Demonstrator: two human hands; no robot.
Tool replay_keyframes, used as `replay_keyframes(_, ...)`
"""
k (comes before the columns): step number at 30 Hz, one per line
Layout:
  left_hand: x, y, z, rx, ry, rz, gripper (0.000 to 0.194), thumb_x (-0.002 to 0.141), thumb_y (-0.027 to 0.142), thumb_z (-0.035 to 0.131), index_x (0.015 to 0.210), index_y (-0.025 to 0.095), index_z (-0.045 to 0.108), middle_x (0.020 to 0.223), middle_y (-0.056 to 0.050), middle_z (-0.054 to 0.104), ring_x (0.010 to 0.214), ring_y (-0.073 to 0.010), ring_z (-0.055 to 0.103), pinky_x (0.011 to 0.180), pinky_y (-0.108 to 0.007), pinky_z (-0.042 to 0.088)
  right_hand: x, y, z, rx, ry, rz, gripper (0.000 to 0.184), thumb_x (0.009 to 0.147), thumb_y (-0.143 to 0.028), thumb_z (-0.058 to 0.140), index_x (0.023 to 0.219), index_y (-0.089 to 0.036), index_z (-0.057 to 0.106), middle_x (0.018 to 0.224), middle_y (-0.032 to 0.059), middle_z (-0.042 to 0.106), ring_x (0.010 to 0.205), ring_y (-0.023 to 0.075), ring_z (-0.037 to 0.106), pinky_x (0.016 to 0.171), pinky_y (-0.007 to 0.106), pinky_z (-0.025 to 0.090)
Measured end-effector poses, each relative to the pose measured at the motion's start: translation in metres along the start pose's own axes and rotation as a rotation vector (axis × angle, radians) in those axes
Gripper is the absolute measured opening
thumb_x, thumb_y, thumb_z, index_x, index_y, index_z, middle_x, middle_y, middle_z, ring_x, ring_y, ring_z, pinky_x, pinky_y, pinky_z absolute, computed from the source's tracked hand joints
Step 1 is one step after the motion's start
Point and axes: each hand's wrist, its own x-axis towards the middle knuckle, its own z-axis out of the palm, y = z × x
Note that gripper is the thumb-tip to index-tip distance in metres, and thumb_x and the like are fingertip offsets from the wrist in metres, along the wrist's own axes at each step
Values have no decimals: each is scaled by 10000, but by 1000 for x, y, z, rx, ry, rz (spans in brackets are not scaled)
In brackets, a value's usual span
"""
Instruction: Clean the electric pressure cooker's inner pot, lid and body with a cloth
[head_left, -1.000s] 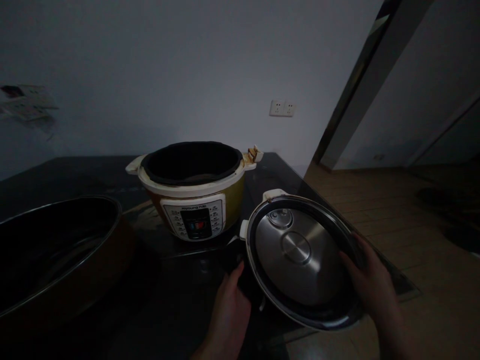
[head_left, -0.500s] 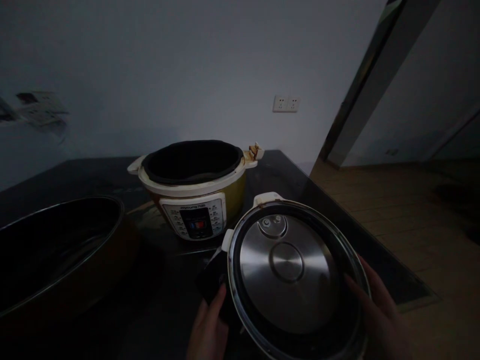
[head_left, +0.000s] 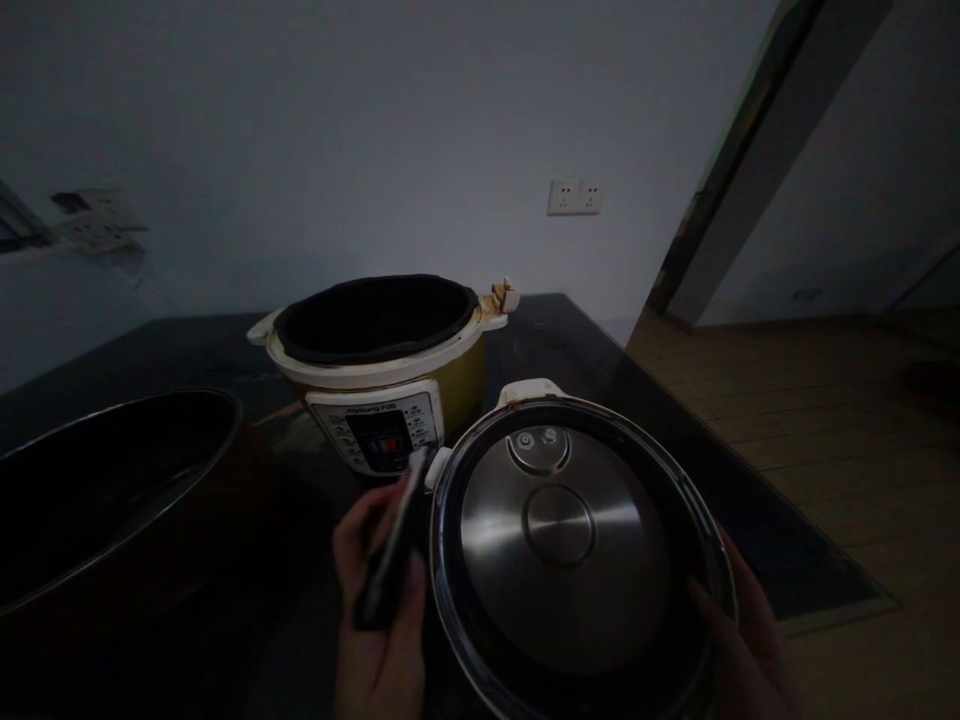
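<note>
In the head view, a round pressure cooker lid [head_left: 562, 630] is turned with its steel inner side up, its dark rubber ring and white rim showing. My right hand [head_left: 750, 630] grips the lid's right edge, thumb over the rim and the other fingers mostly hidden behind it. My left hand [head_left: 379, 600], left of the lid, is closed round a dark flat object with a pale edge [head_left: 394, 545]; blur and dim light hide its kind. Behind them stands the electric pressure cooker [head_left: 375, 375], uncovered, with a dark interior and a front control panel.
A large dark basin or pan [head_left: 225, 450] takes up the left of the black tabletop [head_left: 547, 330]. Wall sockets [head_left: 575, 197] sit behind the table, and a tiled floor [head_left: 787, 430] lies to the right. The table's right edge runs diagonally beside the lid.
My left hand has moved up and left, lifting the dark flat object away from the lid and tilting it more upright. The lid has shifted slightly left in view, still in my right hand.
</note>
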Motion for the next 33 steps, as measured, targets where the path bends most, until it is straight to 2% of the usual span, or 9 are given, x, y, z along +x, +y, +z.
replay_keyframes(1, 5, 7, 12, 195, -90, 222, 540, 728, 111, 657, 1216, 338, 614, 1376, -2, 476, 1376, -268, 301, 1166, -383, 164, -3, -1, 2, 29, 8, 7, 575, 801, -471, 597, 1347, -341, 469, 1376, 1, 527, 1280, 325, 454, 969, 462, 475)
replay_keyframes(3, 16, 13, 37, 476, -392, 409, 665, 659, -10, 591, 1233, 327, 613, 1337, -57, 509, 1321, -315, 377, 1152, -468, 171, -7, -3, 5, 80, 14, 22, 563, 802, -469, 600, 1337, -343, 476, 1371, 4, 532, 1281, 317, 454, 997, 458, 451)
replay_keyframes(5, 24, 8, 57, 615, -553, 363, 662, 674, -67, 481, 1204, 298, 639, 1311, -104, 551, 1292, -348, 424, 1108, -541, 231, -8, -4, 7, 90, 11, 20, 561, 807, -467, 593, 1339, -335, 475, 1376, 6, 527, 1286, 313, 450, 1008, 453, 440)
replay_keyframes(7, 26, -4, 65, 708, -636, 335, 637, 690, -74, 473, 1216, 247, 633, 1350, -141, 534, 1315, -374, 399, 1094, -563, 246, -8, -4, 7, 62, 20, -1, 570, 808, -468, 587, 1346, -319, 473, 1389, 6, 513, 1301, 314, 430, 1024, 453, 422)
replay_keyframes(12, 17, -27, 52, 1091, -765, 511, 748, 684, 80, 699, 1379, 170, 440, 1512, -174, 282, 1399, -365, 203, 1094, -594, 245, -7, -4, 8, 17, 60, -19, 617, 770, -492, 620, 1332, -266, 503, 1382, 42, 518, 1313, 348, 396, 1089, 532, 292)
replay_keyframes(16, 21, -21, 55, 1458, -722, 651, 732, 820, 308, 632, 1431, 62, 313, 1504, -265, 221, 1393, -364, 146, 1077, -555, 302, -11, -8, 14, 100, 75, 28, 648, 709, -503, 681, 1307, -305, 528, 1344, 31, 554, 1288, 362, 425, 1065, 558, 310)
replay_keyframes(22, 37, -15, 71, 1511, -626, 768, 719, 899, 358, 514, 1460, 37, 199, 1530, -246, 154, 1408, -308, 102, 1097, -484, 309, -13, -12, 19, 122, 94, 20, 622, 719, -486, 675, 1295, -293, 545, 1350, 30, 550, 1306, 354, 406, 1088, 546, 285)
replay_keyframes(27, 40, -23, 64, 1582, -624, 852, 761, 840, 361, 609, 1445, 54, 265, 1519, -236, 197, 1397, -316, 175, 1083, -477, 337, -15, -14, 23, 166, 120, -5, 561, 740, -449, 677, 1267, -287, 570, 1357, 26, 545, 1316, 339, 397, 1105, 538, 265)
replay_keyframes(33, 29, -33, 48, 1689, -555, 972, 808, 731, 391, 712, 1371, 5, 404, 1441, -298, 322, 1331, -378, 323, 1011, -478, 429, -15, -11, 24, 183, 104, -18, 520, 772, -424, 655, 1270, -304, 568, 1345, 21, 557, 1303, 343, 416, 1095, 553, 280)
